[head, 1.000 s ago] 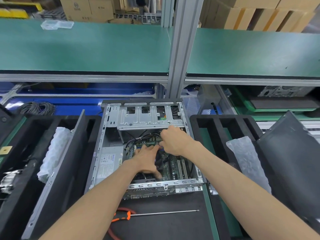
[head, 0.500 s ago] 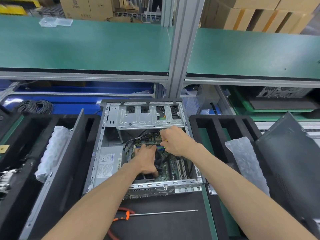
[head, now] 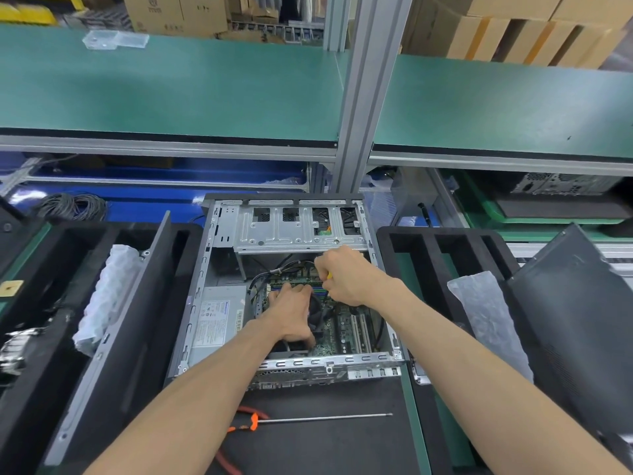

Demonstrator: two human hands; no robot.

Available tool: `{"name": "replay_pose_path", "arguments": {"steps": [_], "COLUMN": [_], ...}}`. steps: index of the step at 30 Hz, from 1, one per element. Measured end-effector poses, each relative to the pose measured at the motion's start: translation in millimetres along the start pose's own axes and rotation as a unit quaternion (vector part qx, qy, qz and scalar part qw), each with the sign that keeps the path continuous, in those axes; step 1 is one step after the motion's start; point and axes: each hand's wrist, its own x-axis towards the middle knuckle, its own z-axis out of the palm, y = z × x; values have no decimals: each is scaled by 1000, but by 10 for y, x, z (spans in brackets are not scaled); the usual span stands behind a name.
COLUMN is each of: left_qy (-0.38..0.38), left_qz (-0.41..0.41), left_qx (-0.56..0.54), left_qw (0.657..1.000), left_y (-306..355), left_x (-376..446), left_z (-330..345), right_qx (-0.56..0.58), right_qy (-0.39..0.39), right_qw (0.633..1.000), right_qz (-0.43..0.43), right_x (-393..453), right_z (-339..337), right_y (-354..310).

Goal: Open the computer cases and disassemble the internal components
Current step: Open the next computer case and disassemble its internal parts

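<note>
Computer case (head: 219, 269): mid-worktop, side panel off. Inside, power supply (head: 215, 320), motherboard (head: 342, 323) and drive cage (head: 298, 231) remain. Your left hand (head: 291, 313) rests flat over the cooler; your right hand (head: 346, 275) pinches something yellow. Disassembly looks barely begun.

head cam | faces fwd+down | close over open computer case (head: 294, 296) | single view

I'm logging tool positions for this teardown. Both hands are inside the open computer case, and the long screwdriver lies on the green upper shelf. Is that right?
Not quite. In the head view the left hand and right hand are inside the open computer case, but the long screwdriver lies on the black mat in front of the case, not on the green upper shelf.
</note>
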Motion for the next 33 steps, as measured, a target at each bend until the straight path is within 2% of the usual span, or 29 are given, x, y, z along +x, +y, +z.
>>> {"name": "replay_pose_path", "arguments": {"steps": [3, 6, 8, 11, 18, 21, 24, 30, 33], "left_qy": [3, 0, 3, 4, 9, 5, 9, 6, 9], "left_qz": [3, 4, 0, -2, 2, 0, -1, -1, -1], "left_qx": [-10, -17, -11, 5, -7, -11, 2, -11, 0], "left_qw": [1000, 1000, 1000, 1000, 1000, 1000, 1000, 1000, 1000], "left_y": [5, 7, 4, 11, -4, 3, 5, 0, 8], "left_x": [-11, -11, -12, -2, 8, 5, 5, -2, -10], "left_z": [-2, -4, -5, 3, 25, 14, 7, 20, 11], "right_qx": [2, -10, -53, -83, 19, 22, -8, -10, -3], "right_qy": [-12, 35, 34, 4, 5, 48, 41, -9, 28], "right_qw": [999, 999, 997, 996, 998, 999, 998, 998, 999], "right_qz": [-53, -1, 42, 10, -65, 4, 55, -65, -38], "right_x": [-29, -4, 39, 79, 27, 13, 31, 7, -6], "right_z": [-30, 12, 31, 52, 35, 77, 49, -10, -18], "right_y": [-1, 20, 16, -28, 22, 39, 29, -50, 18]}}
